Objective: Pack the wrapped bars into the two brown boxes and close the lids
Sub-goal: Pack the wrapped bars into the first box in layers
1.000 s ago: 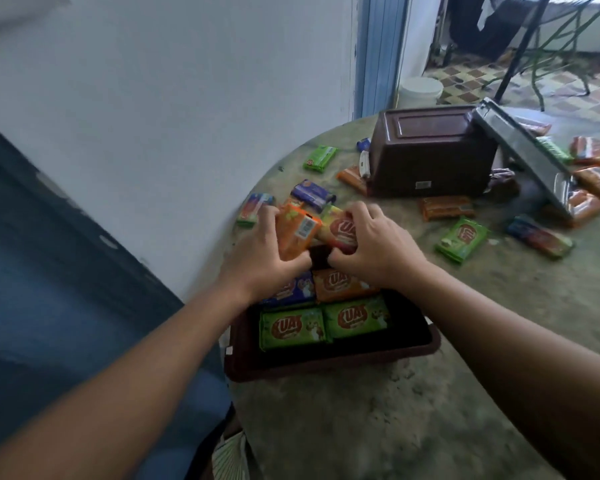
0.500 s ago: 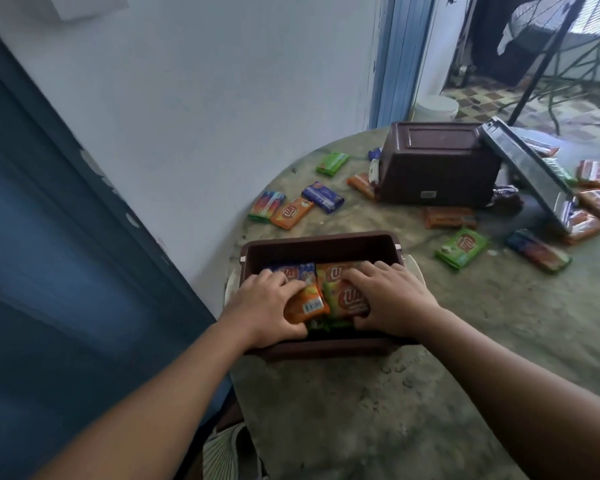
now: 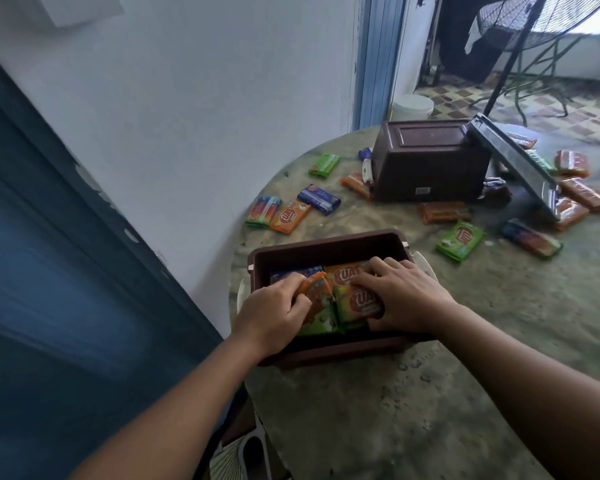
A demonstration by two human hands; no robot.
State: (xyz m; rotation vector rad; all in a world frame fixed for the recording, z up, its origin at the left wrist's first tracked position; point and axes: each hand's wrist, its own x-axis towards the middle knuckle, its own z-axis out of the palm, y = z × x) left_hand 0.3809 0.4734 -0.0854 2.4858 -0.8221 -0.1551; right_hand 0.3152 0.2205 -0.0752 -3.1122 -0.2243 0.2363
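In the near box [image 3: 326, 245], at 6 o'clock on the table [image 3: 430, 393], both hands are settling bars on top of a layer already packed. The left hand [image 3: 274, 315] pinches an orange bar [image 3: 317, 294] by its edge, fingers curled round it; the bar stands tilted on its long side, its long axis running roughly from 7 to 1 o'clock. The right hand [image 3: 402, 297] lies on a yellow-orange bar [image 3: 355, 303], fingers bent over its far end, apparently pressing it flat; that bar's long axis runs about 6 to 12.

The bars look light and fairly stiff inside glossy, slippery film, so a pinch across the short sides or a flat press should serve best; squeezing the crimped ends would likely just crumple the wrapper.

The second box [image 3: 430, 168] sits at 1 o'clock, tipped on its side. Loose bars lie scattered from 11 to 3 o'clock, among them a green bar [image 3: 459, 244].
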